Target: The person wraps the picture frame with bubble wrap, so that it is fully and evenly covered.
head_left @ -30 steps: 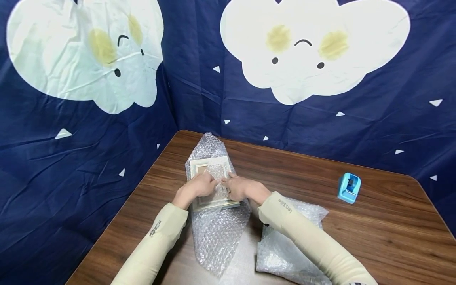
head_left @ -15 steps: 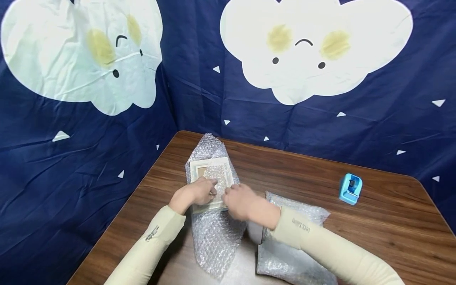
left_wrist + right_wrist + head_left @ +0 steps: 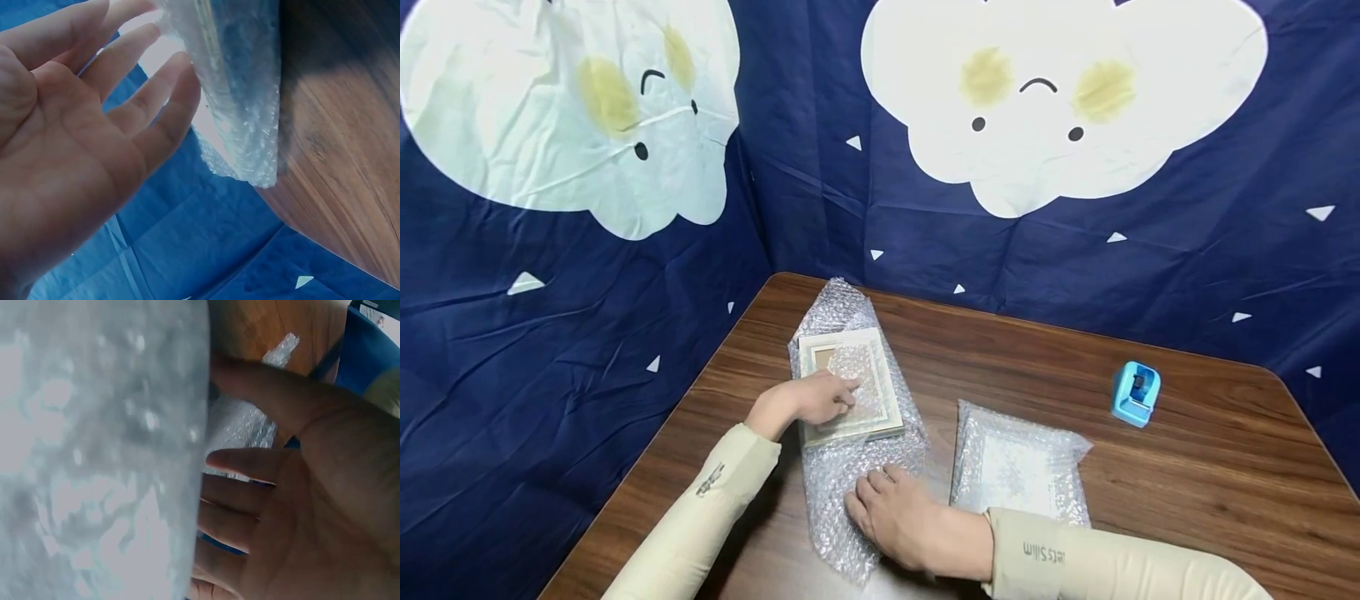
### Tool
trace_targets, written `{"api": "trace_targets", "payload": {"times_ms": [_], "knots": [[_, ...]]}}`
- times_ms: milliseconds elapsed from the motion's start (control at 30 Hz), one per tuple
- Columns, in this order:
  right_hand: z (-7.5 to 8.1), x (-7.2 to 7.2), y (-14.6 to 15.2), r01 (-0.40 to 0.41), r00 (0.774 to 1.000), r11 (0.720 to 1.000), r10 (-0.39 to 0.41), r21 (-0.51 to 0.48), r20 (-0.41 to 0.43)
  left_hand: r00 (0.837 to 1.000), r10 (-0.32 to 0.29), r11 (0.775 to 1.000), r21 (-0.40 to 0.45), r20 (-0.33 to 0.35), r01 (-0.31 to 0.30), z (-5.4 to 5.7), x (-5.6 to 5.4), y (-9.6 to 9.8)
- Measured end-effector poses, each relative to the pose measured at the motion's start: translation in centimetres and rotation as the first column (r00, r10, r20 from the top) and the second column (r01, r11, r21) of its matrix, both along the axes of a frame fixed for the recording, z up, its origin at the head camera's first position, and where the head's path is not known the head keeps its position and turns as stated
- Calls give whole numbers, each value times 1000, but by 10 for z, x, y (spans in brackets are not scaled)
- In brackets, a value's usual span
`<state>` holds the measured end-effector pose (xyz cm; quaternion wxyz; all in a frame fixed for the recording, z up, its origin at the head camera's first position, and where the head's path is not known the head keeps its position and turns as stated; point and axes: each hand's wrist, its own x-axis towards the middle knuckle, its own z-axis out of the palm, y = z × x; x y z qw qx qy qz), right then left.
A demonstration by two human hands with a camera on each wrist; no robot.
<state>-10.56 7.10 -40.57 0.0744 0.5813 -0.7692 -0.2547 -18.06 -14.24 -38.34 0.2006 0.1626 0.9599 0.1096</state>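
A cream picture frame (image 3: 880, 367) lies on a sheet of bubble wrap (image 3: 838, 312), with part of the wrap folded over its middle. My left hand (image 3: 822, 397) rests on the frame's wrapped face from the left, its index finger extended. In the left wrist view the left fingers (image 3: 169, 112) are loosely bent beside the wrap. My right hand (image 3: 901, 515) is at the near flap of bubble wrap (image 3: 842, 500). In the right wrist view its fingers look fairly straight at the edge of the wrap (image 3: 112, 450), which hides some of the fingertips.
A second frame-like item in bubble wrap (image 3: 1018, 467) lies to the right, partly under the right forearm. A blue tape dispenser (image 3: 1136, 393) stands farther right on the wooden table (image 3: 1210, 442). Dark blue cloth (image 3: 820, 217) with clouds hangs behind and at left.
My right hand has left the frame's right side and moved toward me to the near flap of bubble wrap. My left hand stays on the frame.
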Motion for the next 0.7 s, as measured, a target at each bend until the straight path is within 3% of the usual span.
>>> {"api": "trace_targets", "payload": {"times_ms": [133, 233, 300, 400, 467, 567, 633, 700], "knots": [[-3, -1, 1, -122, 991, 990, 118, -73, -63, 1000, 12, 1000, 24, 19, -13, 0, 0, -6], [-1, -4, 1, -197, 979, 976, 192, -92, -67, 999, 27, 998, 53, 34, -29, -1, -1, -10], [2, -8, 1, -215, 976, 970, 217, -109, -2, 999, 26, 997, 67, 44, -29, -1, -1, -11], [10, -18, 0, -182, 953, 971, 214, -157, 214, 999, 5, 998, 68, 40, -7, -2, 0, -14], [17, -28, -1, -126, 901, 973, 194, -195, 387, 999, -7, 997, 74, 41, 4, -3, 0, -16], [29, -47, -3, -54, 787, 966, 198, -255, 584, 999, -30, 996, 82, 34, 27, -5, 0, -20], [37, -61, -3, -8, 717, 960, 201, -280, 668, 999, -36, 995, 94, 36, 33, -6, 0, -23], [43, -77, -5, 39, 663, 945, 218, -324, 717, 999, -39, 993, 111, 38, 34, -7, -1, -26]]}}
